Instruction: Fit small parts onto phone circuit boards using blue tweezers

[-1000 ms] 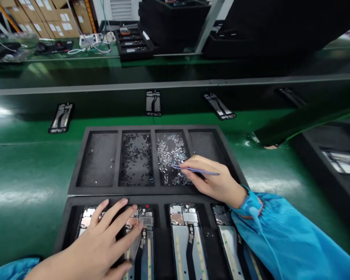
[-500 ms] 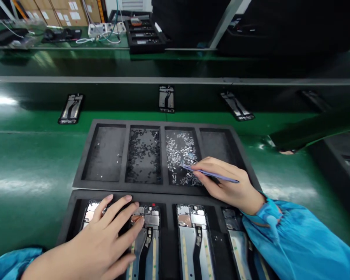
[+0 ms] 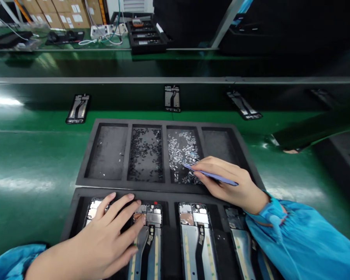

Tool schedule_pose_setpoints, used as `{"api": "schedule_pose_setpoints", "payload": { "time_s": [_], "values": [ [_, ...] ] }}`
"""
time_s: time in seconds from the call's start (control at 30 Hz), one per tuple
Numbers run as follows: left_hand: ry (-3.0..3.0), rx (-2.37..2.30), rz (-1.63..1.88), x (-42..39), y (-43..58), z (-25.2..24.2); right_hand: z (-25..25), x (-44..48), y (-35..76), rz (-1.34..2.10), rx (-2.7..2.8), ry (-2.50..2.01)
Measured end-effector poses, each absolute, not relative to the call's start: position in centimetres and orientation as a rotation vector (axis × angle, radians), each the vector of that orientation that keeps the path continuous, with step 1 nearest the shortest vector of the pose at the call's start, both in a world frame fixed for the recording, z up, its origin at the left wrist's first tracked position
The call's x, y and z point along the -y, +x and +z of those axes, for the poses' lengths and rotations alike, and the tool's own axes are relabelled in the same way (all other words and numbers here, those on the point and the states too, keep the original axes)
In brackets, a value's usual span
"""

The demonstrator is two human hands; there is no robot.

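Note:
My right hand [image 3: 231, 184] is closed around slim purple tweezers [image 3: 217, 177]. Their tip is over the small shiny pieces [image 3: 181, 149] scattered in one compartment of the black foam tray [image 3: 125, 153]; whether it grips a piece is too small to tell. My left hand [image 3: 113, 235] lies with fingers spread over two opened phones in the nearer foam tray [image 3: 170, 233], partly covering a phone with a red mark [image 3: 151, 217] at its top edge. Beside it are another opened phone [image 3: 196, 241] and one partly under my right sleeve [image 3: 240, 241].
Small dark pieces [image 3: 146, 151] fill the neighbouring compartment. Beyond the trays, opened phones [image 3: 78, 109] lie spaced along the green surface [image 3: 32, 155]. A dark green sleeve [image 3: 317, 128] reaches in from the right. A power strip [image 3: 105, 31] and another black tray [image 3: 147, 37] sit at the back.
The view has shifted slightly, and the phones beyond the trays have moved a little to the right relative to the trays. Both hands keep nearly the same pose; the tweezers stay over the shiny pieces.

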State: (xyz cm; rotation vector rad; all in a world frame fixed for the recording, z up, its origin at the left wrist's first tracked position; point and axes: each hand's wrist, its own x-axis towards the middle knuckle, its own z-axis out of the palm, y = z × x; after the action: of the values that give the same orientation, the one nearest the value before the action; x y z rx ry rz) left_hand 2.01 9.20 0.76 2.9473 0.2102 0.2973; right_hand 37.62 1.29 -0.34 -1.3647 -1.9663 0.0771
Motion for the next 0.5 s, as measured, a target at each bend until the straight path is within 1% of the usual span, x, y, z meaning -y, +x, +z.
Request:
{"api": "schedule_pose_setpoints", "payload": {
  "time_s": [0.13,0.33,0.4,0.5],
  "values": [
    [2.944,-0.173,0.374,-8.9,1.9,0.8,0.2,-1.5,37.3,0.053,2.026,-1.31],
    [2.984,0.132,0.468,-8.4,2.2,1.1,0.0,-1.4,37.5,-0.041,2.209,-1.257],
    [2.993,0.156,0.469,-8.4,2.3,1.1,-0.2,-1.2,37.4,-0.063,2.15,-1.311],
    [3.018,0.124,0.466,-8.4,2.4,1.1,0.5,-0.9,36.3,-0.079,1.83,-1.534]
  ]
}}
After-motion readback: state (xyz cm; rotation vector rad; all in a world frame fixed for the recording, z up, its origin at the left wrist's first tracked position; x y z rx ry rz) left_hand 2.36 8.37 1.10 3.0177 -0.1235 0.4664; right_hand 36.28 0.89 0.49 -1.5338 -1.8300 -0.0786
